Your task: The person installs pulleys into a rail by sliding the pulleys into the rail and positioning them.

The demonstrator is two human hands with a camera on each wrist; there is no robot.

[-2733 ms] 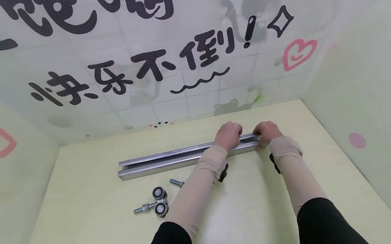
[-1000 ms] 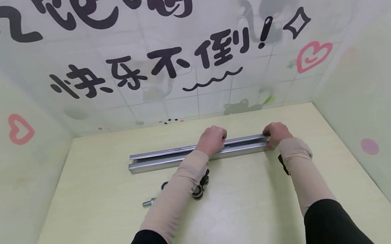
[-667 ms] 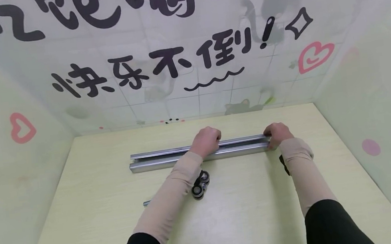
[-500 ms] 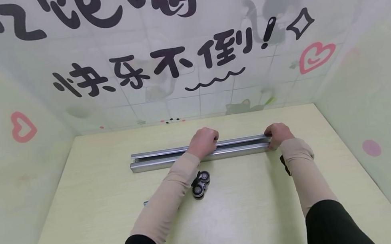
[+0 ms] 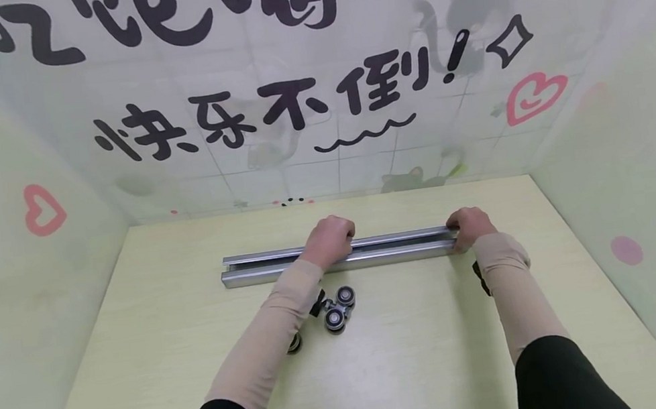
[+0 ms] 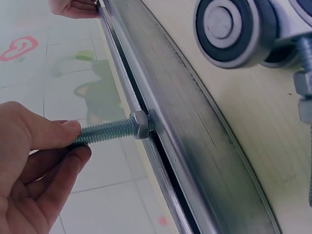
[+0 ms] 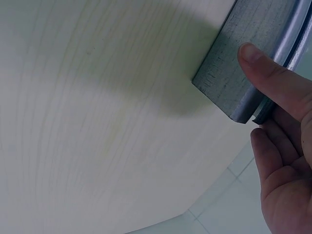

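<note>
A long metal channel rail (image 5: pixel 406 253) lies across the table, its slot facing up. Partway along it, my left hand (image 5: pixel 329 241) pinches a threaded bolt (image 6: pixel 109 131) between thumb and fingers. The bolt rises out of the slot, with a hex nut (image 6: pixel 141 125) right at the rail's lips; whatever carries it below is hidden inside. At the rail's right end my right hand (image 5: pixel 472 227) grips the channel, the thumb (image 7: pixel 261 66) on its near side wall and the fingers curled around the far side.
In front of the rail lies a roller trolley (image 5: pixel 335 318) with black-and-silver wheels. Another wheel (image 5: pixel 295 343) peeks out from behind the left forearm. Printed walls enclose the table (image 5: pixel 407 364) at the back and both sides.
My left hand has slid leftward along the rail with the bolt, and its forearm now uncovers one trolley while covering another. The right hand keeps its hold on the rail's end.
</note>
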